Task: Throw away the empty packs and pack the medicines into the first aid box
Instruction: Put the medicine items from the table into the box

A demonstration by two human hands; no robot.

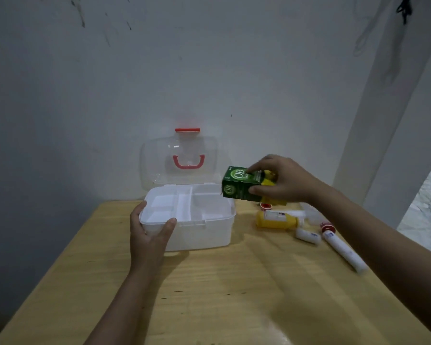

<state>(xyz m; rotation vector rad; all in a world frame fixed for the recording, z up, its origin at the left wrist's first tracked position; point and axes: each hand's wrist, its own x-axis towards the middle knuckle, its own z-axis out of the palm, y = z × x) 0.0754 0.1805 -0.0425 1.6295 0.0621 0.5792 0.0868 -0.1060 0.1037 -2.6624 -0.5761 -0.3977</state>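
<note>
A white first aid box (204, 232) stands open on the wooden table, its clear lid (159, 165) with red handle leaning back against the wall. A white divided tray sits in its top. My left hand (148, 235) grips the box's front left corner. My right hand (281, 181) holds a green and yellow medicine carton (237, 185) in the air just above the box's right rear corner. On the table to the right lie a yellow bottle (276, 220), a small white tube (307, 236) and a long white tube with a red cap (341, 249).
The wooden table (222, 295) stands against a white wall. A small red-and-white cap (266, 206) and a clear plastic item (311, 212) lie behind the yellow bottle. A white pillar (383, 120) rises at the right, near the table's far right corner.
</note>
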